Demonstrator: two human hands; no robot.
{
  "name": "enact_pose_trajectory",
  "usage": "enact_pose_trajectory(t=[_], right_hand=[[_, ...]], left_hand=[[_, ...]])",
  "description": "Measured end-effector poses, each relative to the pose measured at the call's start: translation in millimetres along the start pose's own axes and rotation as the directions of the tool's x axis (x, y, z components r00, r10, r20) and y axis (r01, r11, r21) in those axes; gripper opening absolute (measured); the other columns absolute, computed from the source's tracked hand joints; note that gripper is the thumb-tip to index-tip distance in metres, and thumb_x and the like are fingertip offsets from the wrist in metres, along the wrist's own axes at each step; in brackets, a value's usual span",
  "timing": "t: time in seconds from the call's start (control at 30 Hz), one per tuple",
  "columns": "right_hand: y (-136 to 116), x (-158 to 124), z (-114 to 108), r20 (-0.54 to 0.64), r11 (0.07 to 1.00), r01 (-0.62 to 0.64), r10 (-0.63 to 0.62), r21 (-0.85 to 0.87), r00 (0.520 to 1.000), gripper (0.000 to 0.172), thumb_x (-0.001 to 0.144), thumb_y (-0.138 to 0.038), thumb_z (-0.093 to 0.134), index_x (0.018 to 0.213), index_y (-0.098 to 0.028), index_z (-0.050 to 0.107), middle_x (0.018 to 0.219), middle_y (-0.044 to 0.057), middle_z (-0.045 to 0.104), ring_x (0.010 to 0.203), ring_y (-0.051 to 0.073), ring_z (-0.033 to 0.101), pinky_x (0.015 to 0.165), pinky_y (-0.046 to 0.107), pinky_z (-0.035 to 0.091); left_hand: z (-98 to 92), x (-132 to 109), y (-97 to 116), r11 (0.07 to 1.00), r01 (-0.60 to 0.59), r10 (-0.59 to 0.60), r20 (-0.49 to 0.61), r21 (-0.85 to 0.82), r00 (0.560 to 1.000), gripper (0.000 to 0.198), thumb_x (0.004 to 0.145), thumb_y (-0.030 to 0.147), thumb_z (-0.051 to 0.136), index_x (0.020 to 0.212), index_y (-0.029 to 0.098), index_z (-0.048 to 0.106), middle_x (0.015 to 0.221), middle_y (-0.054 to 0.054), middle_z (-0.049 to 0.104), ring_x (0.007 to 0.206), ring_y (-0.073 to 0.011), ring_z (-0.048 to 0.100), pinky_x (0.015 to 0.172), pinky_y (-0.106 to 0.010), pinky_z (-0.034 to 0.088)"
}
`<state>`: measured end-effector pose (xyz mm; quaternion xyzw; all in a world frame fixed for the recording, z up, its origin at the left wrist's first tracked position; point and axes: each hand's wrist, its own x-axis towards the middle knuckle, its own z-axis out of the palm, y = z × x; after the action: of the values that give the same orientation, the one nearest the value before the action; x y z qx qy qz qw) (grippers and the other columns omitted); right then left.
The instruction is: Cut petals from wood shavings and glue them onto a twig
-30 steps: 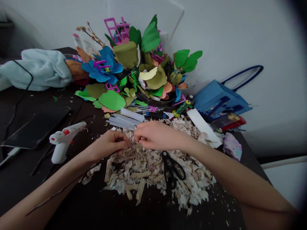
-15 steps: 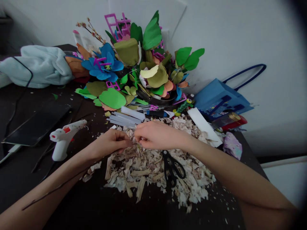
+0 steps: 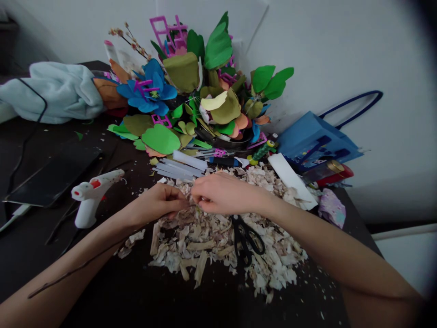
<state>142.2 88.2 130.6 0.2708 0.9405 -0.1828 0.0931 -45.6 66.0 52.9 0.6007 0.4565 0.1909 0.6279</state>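
Observation:
My left hand [image 3: 164, 200] is closed, thumb against fingers, on a thin brown twig [image 3: 78, 269]. The twig's long end runs back across my left forearm. My right hand [image 3: 216, 193] is pinched close beside it, at the twig's tip; what lies between those fingers is too small to make out. Both hands are above a spread of dry, pale beige flakes and strips [image 3: 201, 246]. Black-handled scissors [image 3: 246, 239] lie on these scraps just below my right wrist, their blades hidden.
A white glue gun [image 3: 87, 207] and a phone [image 3: 54, 175] lie left. Clear glue sticks [image 3: 180, 168] are beyond my hands. Behind stands a heap of coloured paper-like flowers and leaves [image 3: 218, 105]. A blue bag [image 3: 314, 141] and a white block [image 3: 292, 180] are right.
My hands keep nearly the same place and grip. The twig's near end has shifted slightly left, and the view has moved a little.

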Motion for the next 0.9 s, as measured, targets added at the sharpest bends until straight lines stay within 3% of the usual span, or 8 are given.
enact_pose_trajectory(t=[0.9], right_hand=[[-2.2, 1.5, 1.7, 0.029, 1.000, -0.007, 0.007, -0.008, 1.000, 0.014, 0.079, -0.007, 0.050, 0.072, -0.016, 0.058, 0.080, 0.004, 0.062, 0.067, 0.014, 0.049, 0.054, 0.027, 0.025]], left_hand=[[-1.2, 2.2, -3.6, 1.000, -0.007, 0.007, 0.023, 0.004, 1.000, 0.021, 0.070, 0.038, 0.065, 0.061, 0.018, 0.066, 0.044, 0.005, 0.051, 0.042, -0.0088, 0.038, 0.045, -0.022, 0.029]])
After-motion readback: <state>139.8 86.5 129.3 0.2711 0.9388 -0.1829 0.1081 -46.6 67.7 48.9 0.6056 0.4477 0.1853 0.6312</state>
